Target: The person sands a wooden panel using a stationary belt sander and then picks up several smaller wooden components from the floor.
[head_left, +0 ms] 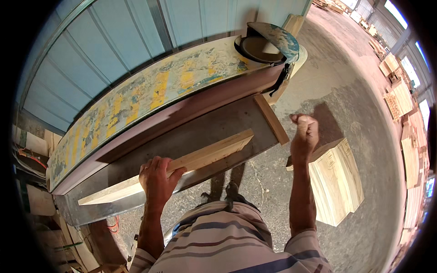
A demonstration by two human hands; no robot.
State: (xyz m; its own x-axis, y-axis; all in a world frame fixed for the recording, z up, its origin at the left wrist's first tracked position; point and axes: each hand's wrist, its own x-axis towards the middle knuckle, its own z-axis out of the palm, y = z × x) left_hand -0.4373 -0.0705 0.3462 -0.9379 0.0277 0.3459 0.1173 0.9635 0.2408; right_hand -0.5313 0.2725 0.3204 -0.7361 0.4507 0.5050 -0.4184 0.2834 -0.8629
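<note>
A long pale wooden board (211, 151) lies at a slant on the dark metal table (230, 116) of an edge belt sander. My left hand (157, 178) is wrapped over the board around its middle, with the thumb on the near side. My right hand (304, 136) is raised past the table's right end, its fingers curled in a fist and nothing showing in it. Between this hand and the board, a brown wooden strip (271, 119) crosses the table's right end. The pinkish sanding belt (191, 109) runs along the table's far side, apart from the board.
Right of me, a stack of pale boards (336, 182) stands low beside the table. The sander's worn yellow-striped cover (150, 93) backs onto a blue panel wall (118, 34). A round drum (261, 49) sits at its right end. Timber piles (398, 100) line the far right.
</note>
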